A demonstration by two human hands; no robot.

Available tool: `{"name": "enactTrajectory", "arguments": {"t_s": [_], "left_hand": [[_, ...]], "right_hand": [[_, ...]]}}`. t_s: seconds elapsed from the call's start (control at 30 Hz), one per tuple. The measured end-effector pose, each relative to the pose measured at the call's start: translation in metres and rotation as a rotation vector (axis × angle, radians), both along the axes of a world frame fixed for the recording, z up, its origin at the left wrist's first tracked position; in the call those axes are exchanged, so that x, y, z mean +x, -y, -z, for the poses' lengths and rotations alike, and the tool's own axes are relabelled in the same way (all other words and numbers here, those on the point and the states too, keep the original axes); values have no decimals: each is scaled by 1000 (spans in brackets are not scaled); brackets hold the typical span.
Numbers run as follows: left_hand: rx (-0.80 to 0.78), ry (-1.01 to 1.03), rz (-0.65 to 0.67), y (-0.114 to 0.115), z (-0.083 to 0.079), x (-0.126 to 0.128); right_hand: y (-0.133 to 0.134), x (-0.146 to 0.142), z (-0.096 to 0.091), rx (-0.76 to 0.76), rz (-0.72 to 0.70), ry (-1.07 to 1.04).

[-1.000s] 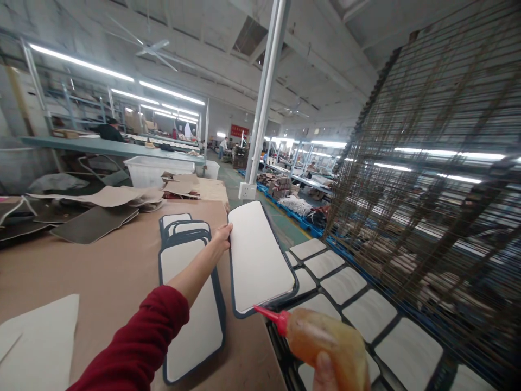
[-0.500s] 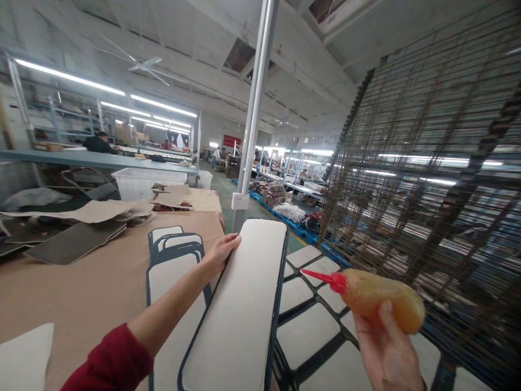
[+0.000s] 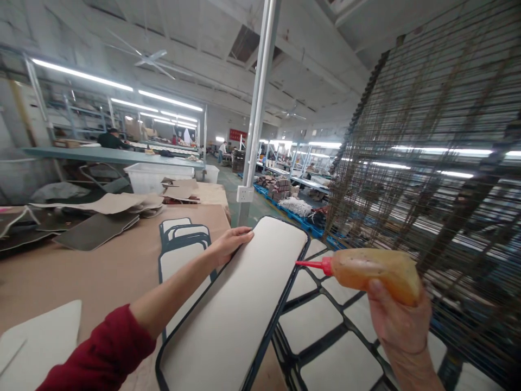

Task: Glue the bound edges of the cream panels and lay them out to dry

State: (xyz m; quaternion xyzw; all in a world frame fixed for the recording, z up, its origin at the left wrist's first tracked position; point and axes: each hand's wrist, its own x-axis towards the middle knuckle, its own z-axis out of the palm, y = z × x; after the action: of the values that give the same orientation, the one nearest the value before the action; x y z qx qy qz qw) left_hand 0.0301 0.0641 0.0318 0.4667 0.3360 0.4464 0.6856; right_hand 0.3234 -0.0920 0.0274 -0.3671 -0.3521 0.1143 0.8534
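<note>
My left hand (image 3: 233, 243) grips the far left edge of a long white panel (image 3: 236, 298) with rounded corners and a dark blue border. The panel is held tilted in front of me. In my right hand (image 3: 396, 315) is a squeeze bottle (image 3: 372, 271) of amber liquid, probably glue, with a red nozzle. The nozzle tip points left and is at the panel's right edge; whether it touches, I cannot tell. More dark-edged white panels (image 3: 311, 323) lie spread out below on the right. Behind my left forearm is a stack of similar panels (image 3: 183, 255).
A brown-covered table (image 3: 122, 271) carries grey and beige sheet scraps (image 3: 97, 231) and a loose white piece (image 3: 44, 342). Ahead stands a metal post (image 3: 262, 98) with a socket box (image 3: 244, 194). A tall wire rack (image 3: 407, 163) rises on the right. People work farther back.
The bottle has moved left, bringing its red tip to the panel's right edge. The panel has turned, its far end leaning more to the right. The view has shifted slightly left.
</note>
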Motion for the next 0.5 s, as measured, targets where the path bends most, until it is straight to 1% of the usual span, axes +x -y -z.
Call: {"name": "enactTrajectory", "arguments": {"t_s": [0.1, 0.2, 0.27, 0.43, 0.5], "left_hand": [[-6, -7, 14, -1, 0, 1], [-10, -15, 11, -5, 2, 1], [-15, -21, 13, -7, 3, 1], [-21, -28, 1, -12, 4, 0], [-26, -33, -20, -14, 3, 0]], "right_hand": [[8, 1, 13, -33, -31, 20], [19, 0, 28, -102, -21, 55], [25, -3, 36, -136, -49, 81], [43, -19, 54, -205, -91, 108], [55, -30, 63, -272, -150, 104]]}}
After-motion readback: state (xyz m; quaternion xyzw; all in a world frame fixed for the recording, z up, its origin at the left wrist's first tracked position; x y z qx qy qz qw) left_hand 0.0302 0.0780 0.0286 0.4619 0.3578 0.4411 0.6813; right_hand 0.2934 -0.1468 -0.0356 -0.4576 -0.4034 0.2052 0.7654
